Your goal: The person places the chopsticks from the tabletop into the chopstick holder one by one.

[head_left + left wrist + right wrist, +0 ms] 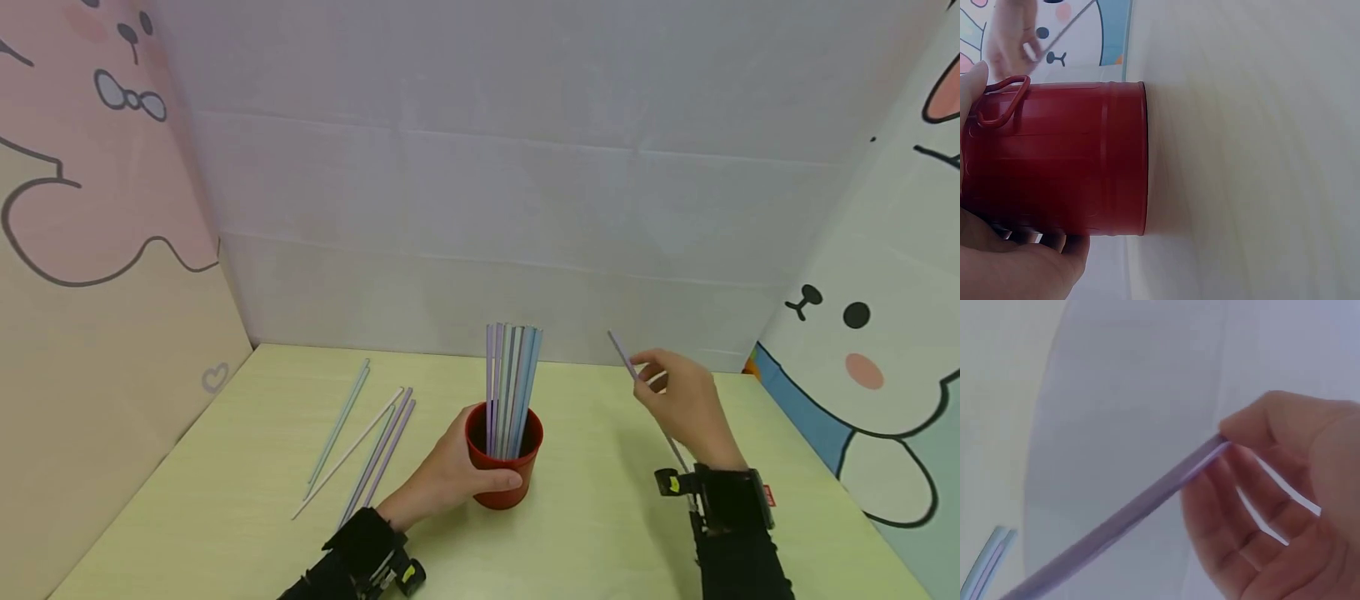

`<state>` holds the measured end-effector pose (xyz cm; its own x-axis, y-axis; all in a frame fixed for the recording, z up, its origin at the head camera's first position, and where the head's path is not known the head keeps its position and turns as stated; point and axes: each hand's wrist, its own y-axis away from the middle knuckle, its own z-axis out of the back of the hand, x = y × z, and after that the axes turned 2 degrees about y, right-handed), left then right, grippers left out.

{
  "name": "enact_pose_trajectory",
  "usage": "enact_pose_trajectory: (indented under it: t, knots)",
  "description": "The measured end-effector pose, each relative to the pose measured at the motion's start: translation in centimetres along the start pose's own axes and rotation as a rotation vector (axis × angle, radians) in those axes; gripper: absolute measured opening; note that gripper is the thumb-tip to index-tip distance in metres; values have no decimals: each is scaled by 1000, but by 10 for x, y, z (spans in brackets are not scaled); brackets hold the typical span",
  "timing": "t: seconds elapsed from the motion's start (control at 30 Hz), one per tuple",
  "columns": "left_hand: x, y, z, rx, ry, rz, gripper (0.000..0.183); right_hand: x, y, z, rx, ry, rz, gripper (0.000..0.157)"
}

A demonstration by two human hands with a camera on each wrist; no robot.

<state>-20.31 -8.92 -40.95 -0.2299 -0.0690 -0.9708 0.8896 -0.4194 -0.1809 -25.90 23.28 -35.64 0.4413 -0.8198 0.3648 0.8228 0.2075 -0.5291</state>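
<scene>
A small red metal bucket [504, 492] with a wire loop on its side stands upright near the table's middle. My left hand [457, 467] grips it from the left, thumb across the front and fingers behind. Several pastel straws [510, 392] in purple, green, white and blue stand inside, their lower ends hidden by the wall. To the right, my right hand [678, 404] pinches a purple straw [1122, 512] between thumb and fingertips. This straw slants in the air, its upper end pointing left and away, and its lower part runs down beside the wrist.
Left of the bucket, loose straws lie on the pale yellow table [225, 500]: green ones [337, 425], a white one [348, 454] and purple ones [390, 450]. A white backdrop [450, 192] rises behind, with cartoon-printed panels [862, 375] on both sides.
</scene>
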Motion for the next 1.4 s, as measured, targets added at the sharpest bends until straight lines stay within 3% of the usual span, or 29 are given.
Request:
enact_pose_trajectory:
  t: [0.23, 0.43, 0.67, 0.8, 0.9, 1.27, 1.4]
  knots:
    - [0, 0, 0, -16, -17, 5, 84, 37, -9, 14, -254, -155, 93, 37]
    - [1, -1, 0, -5, 1, -4, 82, 72, -9, 22, -343, -412, 97, 42]
    - [2, -1, 0, -3, 3, -1, 84, 115, -4, 32, -426, -723, 154, 35]
    - [3, -2, 0, -5, 0, -6, 83, 129, -4, 29, -413, -895, 193, 34]
    - [4, -3, 0, 3, 5, -24, 82, 135, -4, 25, -394, -924, 191, 34]
    - [5, -2, 0, -6, -8, -8, 83, 142, -2, -2, -244, -821, 144, 37]
    - [17, -6, 0, -16, -11, -14, 85, 142, -1, -15, -167, -795, 115, 37]
